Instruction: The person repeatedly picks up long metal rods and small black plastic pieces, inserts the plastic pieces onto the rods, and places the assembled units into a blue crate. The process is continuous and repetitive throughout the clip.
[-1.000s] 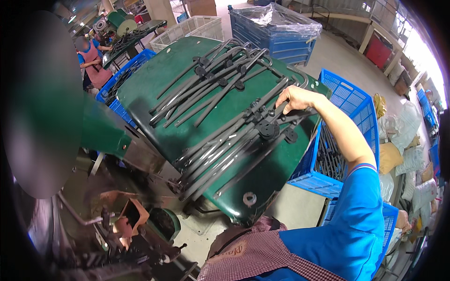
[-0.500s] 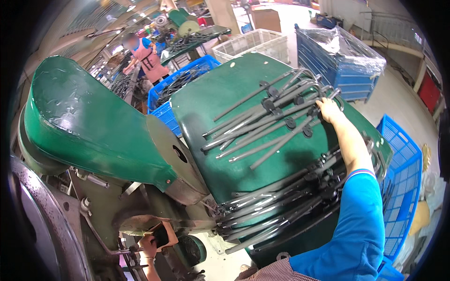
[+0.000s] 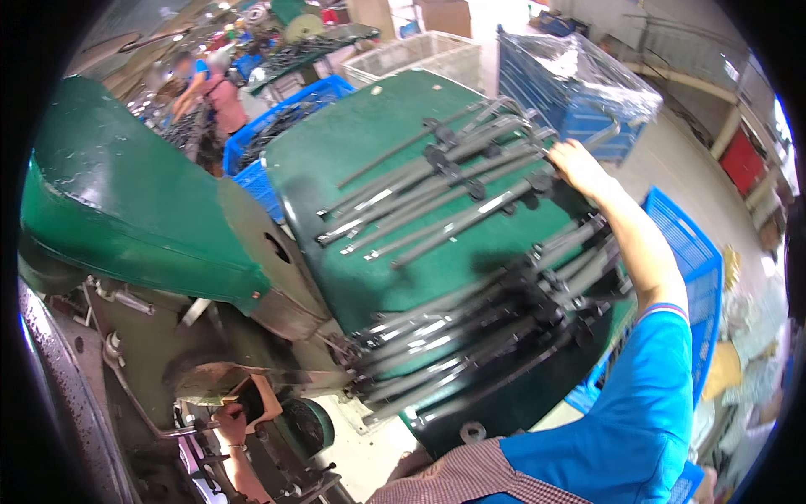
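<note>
At the far right of the green table (image 3: 311, 160), my right hand (image 3: 578, 168) is closed round the end of a dark metal tube (image 3: 600, 136) whose bent tip sticks out past my fingers. Beside it lies a spread group of grey metal tubes (image 3: 420, 181) with black round fittings and curved ends. A second, denser pile of dark tubes (image 3: 453, 336) is nearer to me, under my right forearm. Low on the left, my left hand (image 3: 231, 422) has its fingers curled together beside a small open orange-brown box (image 3: 267, 396); what they hold, if anything, cannot be made out.
A large green machine (image 3: 126, 202) fills the left side. Blue crates stand at the right (image 3: 701, 294) and behind the table (image 3: 243, 155). Farther back are a white crate (image 3: 453, 59), a blue bin (image 3: 537, 84) under plastic film, and a person (image 3: 225, 105) in a pink apron.
The whole view has shifted, so the table and machine sit farther left. A tube's bent end now projects beyond my right hand. The person at the back has turned and bent over.
</note>
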The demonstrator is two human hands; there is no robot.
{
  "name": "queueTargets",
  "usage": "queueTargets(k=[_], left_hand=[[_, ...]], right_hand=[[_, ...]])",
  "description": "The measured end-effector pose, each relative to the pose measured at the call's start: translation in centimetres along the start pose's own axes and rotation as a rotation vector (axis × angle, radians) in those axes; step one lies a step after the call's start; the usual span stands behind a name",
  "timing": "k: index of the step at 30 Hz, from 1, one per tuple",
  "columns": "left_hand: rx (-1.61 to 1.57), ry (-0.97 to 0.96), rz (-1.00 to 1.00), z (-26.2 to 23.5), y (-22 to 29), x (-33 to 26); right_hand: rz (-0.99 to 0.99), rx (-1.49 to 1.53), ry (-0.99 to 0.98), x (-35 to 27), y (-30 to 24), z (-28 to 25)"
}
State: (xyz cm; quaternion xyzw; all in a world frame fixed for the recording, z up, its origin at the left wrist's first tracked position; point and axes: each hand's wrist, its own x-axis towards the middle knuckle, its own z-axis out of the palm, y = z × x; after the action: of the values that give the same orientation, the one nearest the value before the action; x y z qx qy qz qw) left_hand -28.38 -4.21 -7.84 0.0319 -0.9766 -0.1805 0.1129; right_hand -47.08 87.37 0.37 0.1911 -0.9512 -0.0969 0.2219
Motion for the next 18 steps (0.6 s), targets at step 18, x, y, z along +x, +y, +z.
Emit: queueTargets(k=[18], left_hand=[[-1.236, -0.225, -0.587, -10.0, 4.5, -16.5]], right_hand=[[-0.397, 0.43, -0.144, -8.7, -28.9, -23.3]])
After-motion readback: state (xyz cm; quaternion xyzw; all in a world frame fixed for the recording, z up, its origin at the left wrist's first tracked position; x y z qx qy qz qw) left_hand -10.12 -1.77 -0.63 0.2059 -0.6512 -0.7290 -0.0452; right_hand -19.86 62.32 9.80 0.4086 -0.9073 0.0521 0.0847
